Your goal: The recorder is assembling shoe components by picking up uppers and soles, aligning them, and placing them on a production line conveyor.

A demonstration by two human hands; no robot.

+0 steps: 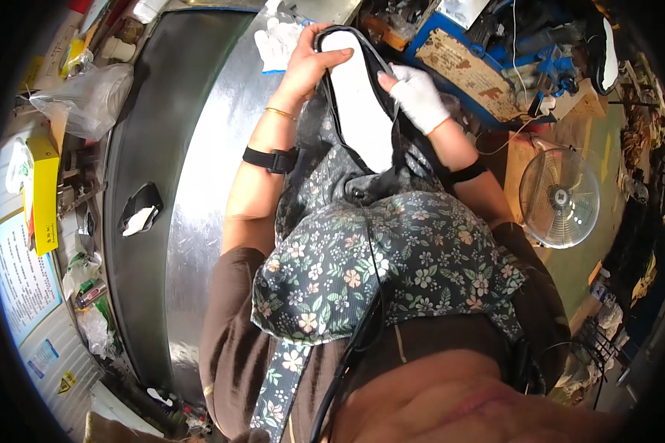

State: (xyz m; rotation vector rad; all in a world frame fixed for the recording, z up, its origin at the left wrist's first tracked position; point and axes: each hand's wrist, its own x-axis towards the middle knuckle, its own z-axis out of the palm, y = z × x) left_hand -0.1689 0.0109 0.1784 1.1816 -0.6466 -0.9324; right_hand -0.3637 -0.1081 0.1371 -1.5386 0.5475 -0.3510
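Both hands were raised over the lap, holding a shoe (358,103) sole-up, white sole facing the camera, dark upper showing at the edges. Left hand (310,63), bare, was closed around the toe end, fingers curled over the rim. Right hand (420,96), in a white glove, gripped the right edge at mid-length. A metal table (207,184) lay to the left, another shoe (140,210) on its dark belt. A fan (559,197) stood to the right.
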